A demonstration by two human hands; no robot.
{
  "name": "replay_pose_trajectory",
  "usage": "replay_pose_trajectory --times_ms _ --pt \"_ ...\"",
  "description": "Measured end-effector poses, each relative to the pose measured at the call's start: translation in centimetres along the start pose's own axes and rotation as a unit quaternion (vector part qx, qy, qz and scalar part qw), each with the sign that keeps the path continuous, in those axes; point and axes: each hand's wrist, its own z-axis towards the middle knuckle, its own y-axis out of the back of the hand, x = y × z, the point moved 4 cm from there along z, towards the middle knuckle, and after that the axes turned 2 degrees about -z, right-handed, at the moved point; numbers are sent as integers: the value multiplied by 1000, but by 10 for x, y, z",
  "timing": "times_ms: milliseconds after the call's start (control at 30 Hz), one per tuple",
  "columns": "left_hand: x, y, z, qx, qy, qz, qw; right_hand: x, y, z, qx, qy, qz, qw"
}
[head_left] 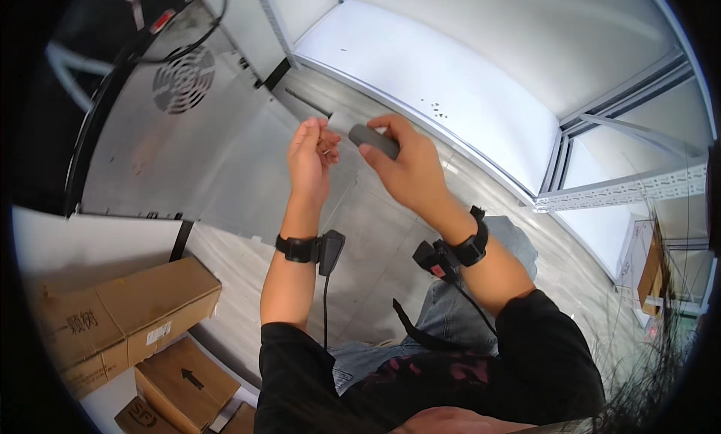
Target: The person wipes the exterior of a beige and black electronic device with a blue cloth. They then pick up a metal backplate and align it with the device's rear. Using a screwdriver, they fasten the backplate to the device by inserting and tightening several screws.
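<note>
My right hand [413,167] is closed around a dark grey, rounded object [375,142], thumb along one side and fingers over the other. Its exact kind does not show. Between it and my left hand is a pale, blurred patch [343,123], too unclear to tell what it is. My left hand [310,157] is raised just left of the grey object, apart from it, with curled fingers and fingertips drawn together. What those fingers hold, if anything, is hidden. A strapped band with a small black device and cable sits on each wrist.
A large grey metal panel [225,156] with a round vent grille [184,81] stands at left. Brown cardboard boxes [161,299] are stacked at lower left. White shelving [435,77] with metal frames runs along the far side and right. A thin dark rod [306,102] lies beyond my hands.
</note>
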Motion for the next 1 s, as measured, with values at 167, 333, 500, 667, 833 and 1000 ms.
replay_pose_trajectory --times_ms 167,333,500,667,833,1000 --pt "97 -49 73 -14 88 123 988 -86 67 75 -57 -20 56 997" --pt "212 -71 150 9 74 279 957 -171 128 134 -61 -66 39 995" --pt "300 -63 215 -27 -33 472 881 -211 139 183 -44 -112 37 992" --pt "326 -33 252 -85 -58 538 837 -243 123 209 -7 -125 64 990" --pt "344 0 289 -102 -23 562 820 -285 86 230 24 -123 81 989" --pt "345 7 302 -96 -17 639 763 -305 67 240 42 -112 71 990"
